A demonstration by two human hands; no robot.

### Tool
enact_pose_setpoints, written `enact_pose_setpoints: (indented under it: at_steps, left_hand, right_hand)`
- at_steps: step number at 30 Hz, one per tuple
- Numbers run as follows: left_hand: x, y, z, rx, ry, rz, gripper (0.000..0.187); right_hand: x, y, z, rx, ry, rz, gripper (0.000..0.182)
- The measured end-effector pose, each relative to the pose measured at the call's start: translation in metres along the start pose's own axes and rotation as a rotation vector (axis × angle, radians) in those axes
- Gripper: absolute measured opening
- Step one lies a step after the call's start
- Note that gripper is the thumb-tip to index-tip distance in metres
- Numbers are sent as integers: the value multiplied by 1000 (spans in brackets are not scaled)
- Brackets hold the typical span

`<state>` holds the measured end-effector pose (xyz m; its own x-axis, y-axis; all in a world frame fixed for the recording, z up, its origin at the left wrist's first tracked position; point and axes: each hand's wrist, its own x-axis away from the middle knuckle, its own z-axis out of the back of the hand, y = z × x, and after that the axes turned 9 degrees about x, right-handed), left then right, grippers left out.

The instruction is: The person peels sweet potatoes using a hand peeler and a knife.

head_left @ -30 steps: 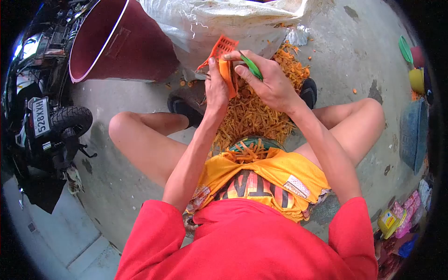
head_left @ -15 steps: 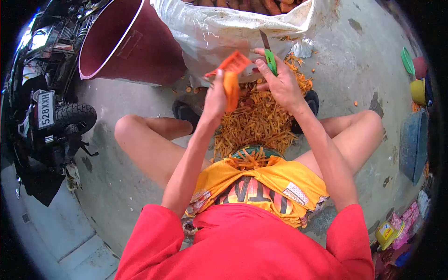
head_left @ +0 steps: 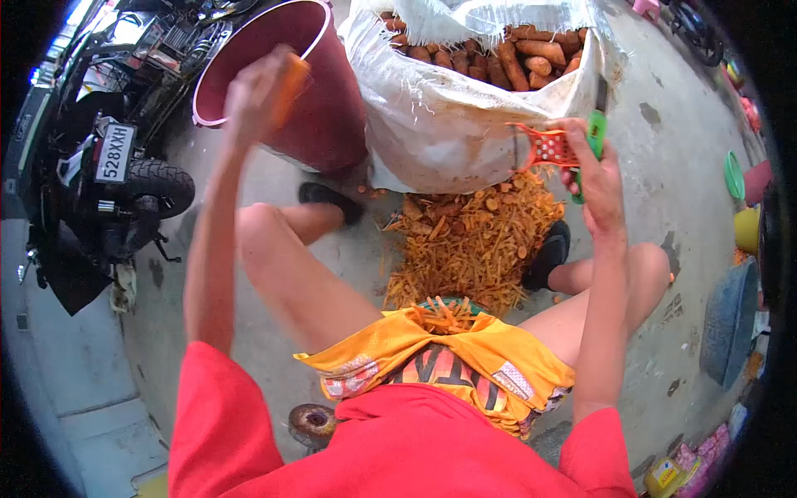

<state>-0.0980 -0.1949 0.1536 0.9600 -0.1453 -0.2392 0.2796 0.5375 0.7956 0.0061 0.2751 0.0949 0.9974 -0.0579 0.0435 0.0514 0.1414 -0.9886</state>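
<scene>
1. Head view: bulky white woven sack [head_left: 440, 124] of rough brown-orange carrots [head_left: 513, 66];
2. tapered maroon plastic bucket [head_left: 336, 124], just beside the sack;
3. left hand [head_left: 251, 95], blurred, now raised across the bucket's mouth, fingers wrapped around a smooth bright-orange carrot [head_left: 292, 81];
4. right hand [head_left: 598, 178] gripping a perforated orange plastic peeler [head_left: 551, 149] and a green-handled knife [head_left: 596, 133]; the peeler has just switched hands, leaving the left with only the carrot.

Left hand [head_left: 253, 98] and carrot [head_left: 290, 85]: moved across, now over bucket [head_left: 332, 124]. Peeler [head_left: 551, 148]: transferred to right hand [head_left: 596, 178], right of bucket.
</scene>
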Motion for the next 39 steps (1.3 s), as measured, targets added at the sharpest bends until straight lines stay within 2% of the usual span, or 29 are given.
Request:
enact_pose_setpoints:
  at_steps: [1, 3, 5, 6, 7, 9, 11, 12, 13, 14, 15, 16, 17, 18, 21, 23, 24, 25, 27, 29, 31, 32, 33, 35, 36, 38, 39]
  left_hand:
    - [-24, -26, 30, -502, 196, -407, 40]
    - [-61, -57, 74, -804, 457, -183, 35]
    - [-74, -57, 84, -526, 458, -181, 37]
    - [-71, -37, 69, -508, 429, -314, 30]
    - [-67, -23, 49, -485, 417, -316, 30]
    - [-63, 0, 7, -107, 83, -307, 23]
    - [-68, 16, -38, -114, -24, -448, 17]
    - [-77, 16, -57, -186, -79, -484, 18]
    - [-73, 41, -81, -170, -157, -442, 19]
    - [-76, 49, -105, -93, -213, -490, 20]
    - [-83, 66, -124, -35, -367, -469, 20]
    - [-87, 72, -150, 86, -438, -385, 23]
    - [-90, 86, -168, -32, -445, -529, 26]
    - [-97, 99, -186, -41, -523, -494, 31]
    - [-132, 104, -253, -158, -471, -570, 41]
    - [-154, 99, -287, -248, -305, -681, 46]
    - [-167, 97, -300, -284, -299, -686, 47]
    - [-183, 99, -309, -321, -379, -563, 45]
    - [-204, 97, -320, -432, -287, -625, 41]
    - [-227, 90, -327, -456, -282, -618, 41]
    - [-239, 87, -332, -367, -361, -723, 42]
    - [-242, 86, -338, -332, -320, -834, 44]
    - [-241, 86, -343, -334, -324, -839, 44]
    - [-239, 88, -348, -604, -135, -774, 51]
    - [-242, 89, -346, -608, -134, -778, 51]
    - [-247, 89, -339, -526, -316, -544, 58]
    - [-244, 90, -334, -532, -315, -547, 58]
  right_hand:
    - [3, -6, 7, -24, 70, -32, 33]
    - [3, -17, 18, 26, 89, -15, 37]
    - [3, -26, 31, 61, 181, 0, 40]
    - [3, -33, 39, 82, 201, -4, 40]
    - [3, -40, 49, 111, 224, 22, 41]
    - [-2, -52, 61, 148, 253, 37, 42]
    - [-13, -60, 73, 155, 303, 59, 44]
    - [-22, -56, 83, 148, 297, 71, 43]
    - [-27, -50, 89, 154, 303, 71, 43]
    - [-30, -43, 96, 130, 338, 44, 43]
    - [-39, -41, 105, 108, 378, 38, 43]
    - [-43, -37, 113, 102, 313, 70, 41]
    - [-46, -33, 117, 102, 321, 80, 41]
    - [-49, -27, 121, 57, 342, 72, 39]
    - [-56, 0, 132, -42, 387, 56, 39]
    - [-59, 9, 136, -53, 444, -32, 40]
    - [-61, 13, 139, -70, 421, 33, 40]
    - [-61, 12, 138, -81, 433, 17, 40]
    - [-58, 5, 132, -110, 497, 32, 40]
    - [-57, 4, 131, -91, 503, 33, 41]
    - [-54, 3, 132, -24, 500, 53, 40]
    - [-53, 2, 130, -36, 519, 62, 41]
    - [-53, 3, 133, -39, 524, 62, 41]
    - [-51, 6, 134, -25, 493, 94, 41]
    - [-51, 7, 135, -29, 495, 98, 41]
    - [-51, 10, 138, -9, 485, 105, 42]
    - [-50, 9, 138, -15, 486, 109, 42]
